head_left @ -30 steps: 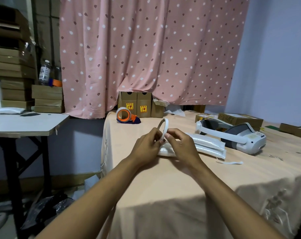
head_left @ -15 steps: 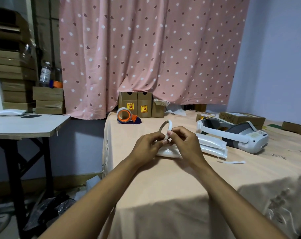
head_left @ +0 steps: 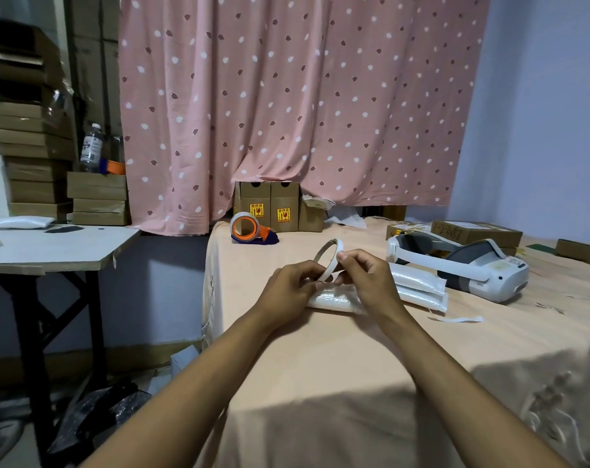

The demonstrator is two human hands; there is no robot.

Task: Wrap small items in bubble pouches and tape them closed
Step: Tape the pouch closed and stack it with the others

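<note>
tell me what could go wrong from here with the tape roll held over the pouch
1. The right hand pinches at the rim of the thin tape roll that the left hand holds. A freed end may curl and stick to itself or to the fingers.
2. The bubble pouch lies under the hands and neither grip seems to pin it, so it may slide or spring open when tape lands.

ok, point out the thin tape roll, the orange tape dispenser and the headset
thin tape roll [head_left: 336,241], head view, top rim of ring
orange tape dispenser [head_left: 249,236], head view, orange hub
headset [head_left: 489,278], head view, front housing
</note>
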